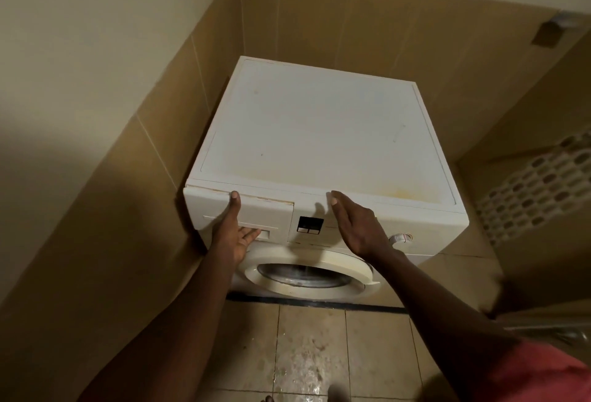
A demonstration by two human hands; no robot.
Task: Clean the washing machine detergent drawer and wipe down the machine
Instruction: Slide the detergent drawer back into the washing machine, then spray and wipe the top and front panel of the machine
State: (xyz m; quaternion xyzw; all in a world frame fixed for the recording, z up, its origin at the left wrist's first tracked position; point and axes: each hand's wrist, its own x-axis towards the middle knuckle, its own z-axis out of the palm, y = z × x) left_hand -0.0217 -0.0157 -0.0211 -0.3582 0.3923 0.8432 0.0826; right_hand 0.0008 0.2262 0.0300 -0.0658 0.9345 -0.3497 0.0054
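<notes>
A white front-loading washing machine (307, 133) stands in a tiled corner, its flat top stained yellow near the front edge. The detergent drawer (265, 211) sits shut at the left of the front panel. My left hand (235, 229) rests on the drawer front, thumb up at its top edge and fingers curled into the recessed handle below. My right hand (351, 222) hovers flat and open in front of the control panel, fingertips near the top edge, holding nothing. A small dark display (309, 225) and a round dial (400, 238) are on the panel.
The round door (307, 273) is below the panel. Tan tiled walls close in on the left and behind. A white perforated basket (537, 190) stands to the right. The floor tiles (310, 350) in front look wet and dirty.
</notes>
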